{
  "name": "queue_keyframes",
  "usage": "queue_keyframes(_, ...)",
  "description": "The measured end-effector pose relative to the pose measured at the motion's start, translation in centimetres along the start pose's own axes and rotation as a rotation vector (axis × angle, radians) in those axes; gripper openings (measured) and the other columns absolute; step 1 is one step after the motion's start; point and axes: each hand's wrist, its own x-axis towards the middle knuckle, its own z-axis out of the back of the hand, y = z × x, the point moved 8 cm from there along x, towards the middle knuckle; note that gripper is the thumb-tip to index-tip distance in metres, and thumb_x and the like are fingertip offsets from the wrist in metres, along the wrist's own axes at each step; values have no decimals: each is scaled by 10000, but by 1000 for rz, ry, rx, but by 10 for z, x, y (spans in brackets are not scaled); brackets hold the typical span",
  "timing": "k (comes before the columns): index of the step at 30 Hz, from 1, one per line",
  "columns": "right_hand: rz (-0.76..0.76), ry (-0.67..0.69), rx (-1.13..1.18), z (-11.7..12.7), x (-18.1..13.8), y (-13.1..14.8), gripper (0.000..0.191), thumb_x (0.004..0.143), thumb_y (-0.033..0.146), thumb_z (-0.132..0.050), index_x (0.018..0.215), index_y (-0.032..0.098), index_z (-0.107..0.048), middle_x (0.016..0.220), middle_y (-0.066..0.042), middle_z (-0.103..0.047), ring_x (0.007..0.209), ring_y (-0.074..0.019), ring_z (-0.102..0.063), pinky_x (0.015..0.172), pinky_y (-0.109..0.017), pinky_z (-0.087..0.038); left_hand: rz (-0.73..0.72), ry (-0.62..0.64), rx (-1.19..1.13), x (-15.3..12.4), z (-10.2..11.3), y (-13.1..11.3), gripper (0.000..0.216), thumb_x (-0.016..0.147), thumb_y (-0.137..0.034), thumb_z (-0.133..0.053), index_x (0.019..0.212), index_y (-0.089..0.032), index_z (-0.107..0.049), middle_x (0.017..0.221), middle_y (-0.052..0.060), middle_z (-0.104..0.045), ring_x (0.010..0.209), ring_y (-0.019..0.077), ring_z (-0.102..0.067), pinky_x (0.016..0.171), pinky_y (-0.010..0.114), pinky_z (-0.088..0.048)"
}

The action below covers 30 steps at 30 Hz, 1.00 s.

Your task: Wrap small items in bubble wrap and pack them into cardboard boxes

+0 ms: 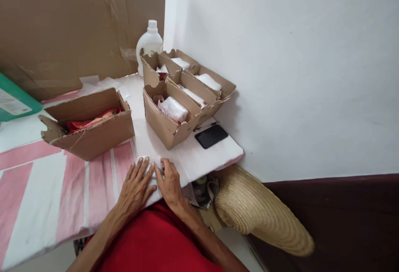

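My left hand [136, 185] lies flat with fingers stretched out over a small white bubble-wrap piece [151, 167] at the table's near edge. My right hand [168, 180] rests beside it, fingers curled over the wrap's right side. Both press on the same piece, which is mostly hidden. Just beyond stands an open cardboard box [170, 114] holding a bubble-wrapped item.
Several more open cardboard boxes [199, 82] with wrapped items stand behind it near the wall. A larger box [90, 124] with red packets sits left. A black phone [211, 136], white bottle [149, 43], cardboard sheet [62, 27] and straw hat [262, 211] are around.
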Motion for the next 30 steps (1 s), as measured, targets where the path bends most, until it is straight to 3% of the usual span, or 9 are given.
queue_keyframes(3,128,-27,-155,7,-3,17,417,980,191,-498,1388,110,-514,1279,-204,-620,1178,-307,-593,971,-455,-531,16,44,7,-4,-15,3,678,966,-426,-549,1566,-187,-342,1630,146,-356,1521,326,-298,1201,467,-277)
queue_keyframes(5,259,31,-193,6,-6,27,475,975,209,-529,1439,112,-499,1395,-205,-577,1294,-338,-523,1048,-507,-485,30,38,-25,-4,-16,6,651,975,-387,-525,1568,-191,-339,1627,142,-364,1527,315,-288,1201,465,-281)
queue_keyframes(10,389,204,-142,2,-9,17,526,948,222,-588,1453,103,-501,1435,-173,-589,1370,-330,-485,1114,-514,-450,65,128,-157,5,-11,17,611,951,-413,-557,1520,-230,-432,1573,156,-450,1444,333,-426,1108,494,-405)
queue_keyframes(15,525,247,-155,2,-1,11,484,894,203,-668,1363,161,-557,1338,-159,-647,1248,-315,-580,1019,-487,-521,-18,125,-195,12,-2,27,521,923,-186,-522,1443,-195,-503,1454,163,-576,1322,288,-556,1039,463,-486)
queue_keyframes(19,701,225,-263,6,12,30,177,886,48,-573,962,194,-639,919,-77,-714,844,-243,-654,727,-361,-542,-68,34,-116,19,16,31,459,862,-8,-441,1237,-189,-634,1159,103,-746,1022,215,-709,867,348,-564)
queue_keyframes(22,784,140,-289,31,36,74,207,929,49,-502,882,207,-627,787,-43,-655,717,-216,-586,644,-342,-465,-70,-59,-50,31,59,40,462,901,-23,-411,1286,-191,-603,1164,102,-744,983,212,-715,824,343,-567)
queue_keyframes(26,924,-67,-287,76,83,169,234,1004,128,-460,961,210,-675,888,-80,-662,846,-246,-571,741,-369,-464,-16,-311,80,51,160,74,471,969,-80,-391,1395,-222,-531,1335,115,-664,1224,244,-621,976,397,-509)
queue_keyframes(28,984,-74,-298,76,114,213,259,998,100,-455,956,204,-689,953,-95,-665,922,-258,-569,797,-377,-481,40,-392,107,62,202,104,403,988,-147,-421,1358,-226,-563,1320,114,-663,1234,254,-603,988,410,-498)
queue_keyframes(30,1067,25,-297,57,145,247,260,993,88,-485,896,203,-697,953,-90,-666,942,-248,-576,798,-355,-496,141,-380,106,73,224,142,324,986,-241,-465,1264,-233,-631,1263,110,-676,1164,266,-621,964,426,-506)
